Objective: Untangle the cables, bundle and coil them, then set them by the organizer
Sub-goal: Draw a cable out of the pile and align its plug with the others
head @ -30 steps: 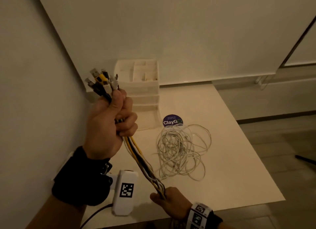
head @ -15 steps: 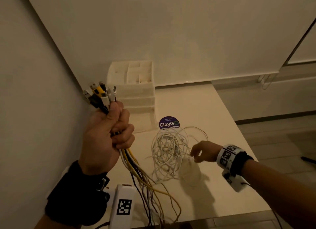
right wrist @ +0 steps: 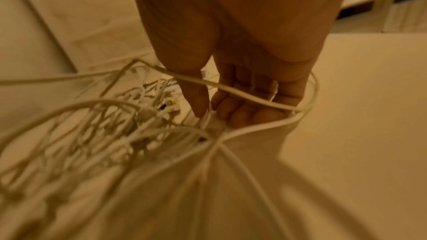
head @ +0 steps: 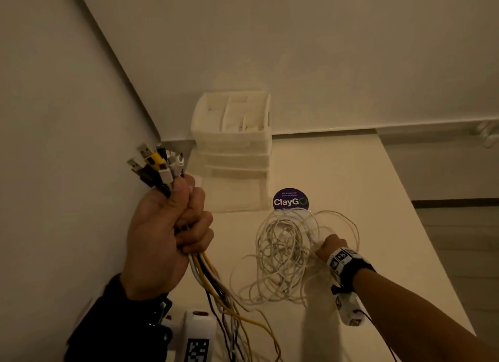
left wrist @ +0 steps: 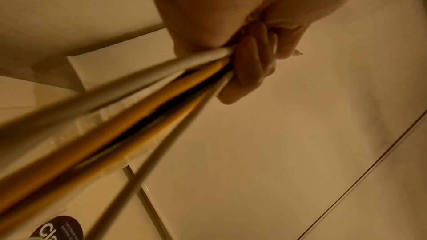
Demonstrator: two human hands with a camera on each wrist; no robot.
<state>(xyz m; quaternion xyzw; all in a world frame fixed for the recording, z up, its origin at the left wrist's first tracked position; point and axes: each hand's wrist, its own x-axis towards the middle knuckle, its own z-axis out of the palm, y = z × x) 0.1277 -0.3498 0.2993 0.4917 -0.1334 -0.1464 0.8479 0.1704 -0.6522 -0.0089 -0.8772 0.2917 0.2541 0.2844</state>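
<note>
Left hand (head: 167, 234) is raised in a tight fist around a bundle of mixed cables (head: 201, 269), yellow, white and dark strands. Their plugs (head: 159, 163) fan out above the thumb, and the loose lengths drop from the underside of the fist toward the near edge of the table (head: 337, 172). The left wrist view shows the fingers (left wrist: 249, 65) curled hard over the strands, which run taut away from the palm.

Right hand (head: 328, 247) is lower and farther out, reaching into the right side of a tangle of white cables (head: 283, 256) that lies on the table. In the right wrist view its thumb and fingertips (right wrist: 242, 114) close together on a few white strands where several cross, while other loops pass over the fingers and around the outside of the hand. That view is blurred, so I cannot tell exactly how many strands are pinched.

Beyond the left hand, against the wall, stands a white drawer organizer (head: 235, 156) with open compartments on top. A round purple sticker (head: 290, 199) lies on the table between the organizer and the white tangle, just past the right hand's fingertips.
</note>
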